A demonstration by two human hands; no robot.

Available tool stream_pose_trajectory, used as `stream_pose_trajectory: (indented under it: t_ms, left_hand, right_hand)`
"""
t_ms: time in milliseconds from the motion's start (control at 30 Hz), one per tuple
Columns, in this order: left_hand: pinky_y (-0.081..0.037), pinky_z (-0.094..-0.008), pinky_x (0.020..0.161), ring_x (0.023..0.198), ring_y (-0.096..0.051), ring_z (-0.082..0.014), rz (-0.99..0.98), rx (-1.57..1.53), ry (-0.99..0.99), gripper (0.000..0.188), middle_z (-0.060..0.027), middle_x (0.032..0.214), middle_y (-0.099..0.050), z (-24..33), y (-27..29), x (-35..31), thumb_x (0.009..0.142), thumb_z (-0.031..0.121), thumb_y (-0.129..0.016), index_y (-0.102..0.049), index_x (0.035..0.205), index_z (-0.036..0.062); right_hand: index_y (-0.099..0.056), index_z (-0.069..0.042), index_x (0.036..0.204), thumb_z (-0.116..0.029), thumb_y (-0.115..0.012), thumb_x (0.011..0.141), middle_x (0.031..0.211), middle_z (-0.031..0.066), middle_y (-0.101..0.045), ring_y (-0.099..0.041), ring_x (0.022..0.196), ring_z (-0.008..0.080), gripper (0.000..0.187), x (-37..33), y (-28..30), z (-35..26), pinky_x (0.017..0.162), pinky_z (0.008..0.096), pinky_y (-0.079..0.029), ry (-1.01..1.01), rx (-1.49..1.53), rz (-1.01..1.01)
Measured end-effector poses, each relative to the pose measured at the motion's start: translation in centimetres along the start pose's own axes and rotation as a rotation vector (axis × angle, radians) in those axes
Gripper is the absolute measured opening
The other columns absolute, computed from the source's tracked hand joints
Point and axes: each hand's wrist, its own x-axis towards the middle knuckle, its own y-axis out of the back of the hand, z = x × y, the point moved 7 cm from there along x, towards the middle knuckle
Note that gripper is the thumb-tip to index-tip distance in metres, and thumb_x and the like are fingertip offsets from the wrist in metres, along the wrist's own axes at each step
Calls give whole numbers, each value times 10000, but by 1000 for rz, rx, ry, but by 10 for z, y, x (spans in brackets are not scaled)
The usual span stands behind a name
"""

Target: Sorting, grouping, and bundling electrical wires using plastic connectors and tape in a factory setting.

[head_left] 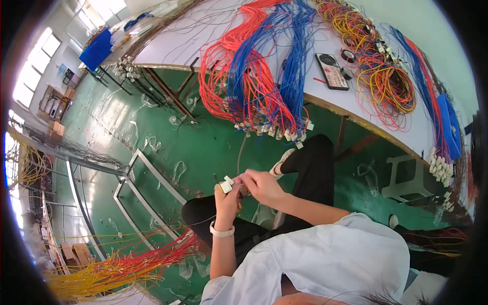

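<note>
Right hand: is holding its curled fingers just beside the white connector; whether they are gripping anything, I cannot tell
Left hand: is grasping the connector at thumb and fingertips
White connector: is sitting left of the right fingertips; is probably weighing little and feeling stiff and smooth, its sides likely offering the best hold

Left hand: one, raised, fingers curled closed. Right hand: one, fingers bent, tips close beside the left's. Left forearm: bare, near upright. Right forearm: bare, slanting.
</note>
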Motion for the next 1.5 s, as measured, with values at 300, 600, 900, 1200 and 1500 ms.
stream_pose_trajectory:
  t_ms: [300, 600, 900, 1200, 1500]
  left_hand:
    - [-339, -192, 435, 520, -404, -66, 57, -322, -15, 198, 7, 669, -507, 33, 40, -3, 934, 222, -559, -582, 872, 36]
    - [-290, -197, 498, 587, -424, -27, 211, 504, -280, 161, 49, 706, -547, 56, 53, -17, 878, 77, -545, -689, 841, 16]
    - [-376, -297, 516, 562, -487, -107, 35, 534, -15, 209, -10, 600, -554, -112, 23, -24, 906, 145, -567, -685, 818, -4]
    - [-435, -289, 570, 566, -546, -155, 402, 474, -66, 273, -37, 624, -600, -121, 138, -25, 951, 196, -539, -673, 876, -29]
    - [-427, -285, 630, 687, -531, -186, -151, 396, -518, 94, -71, 768, -563, 30, -35, -26, 839, -25, -577, -668, 862, -12]
  right_hand:
    - [-646, -77, 715, -297, -577, 853, 685, 140, -636, -633, 662, 329, 269, -79, 31, 114, 587, 447, -496, -150, -790, -326]
    - [-481, -42, 1293, -239, -646, 807, 1286, 200, -485, -480, 1200, 286, 550, -43, 54, 118, 943, 364, -422, 12, -298, -161]
    - [-617, 25, 992, -330, -428, 980, 654, 32, -543, -548, 624, 120, 402, 49, 52, -17, 658, 314, -535, -171, 766, -207]
    - [-365, -145, 726, -286, -372, 1009, 570, -77, -178, -162, 491, 50, 317, 4, 235, -26, 424, 225, -147, -13, 942, 220]
    - [-607, -67, 1196, -213, -414, 980, 1015, 5, -597, -396, 637, 53, 325, -36, 16, 16, 543, 226, -316, -183, 529, -107]
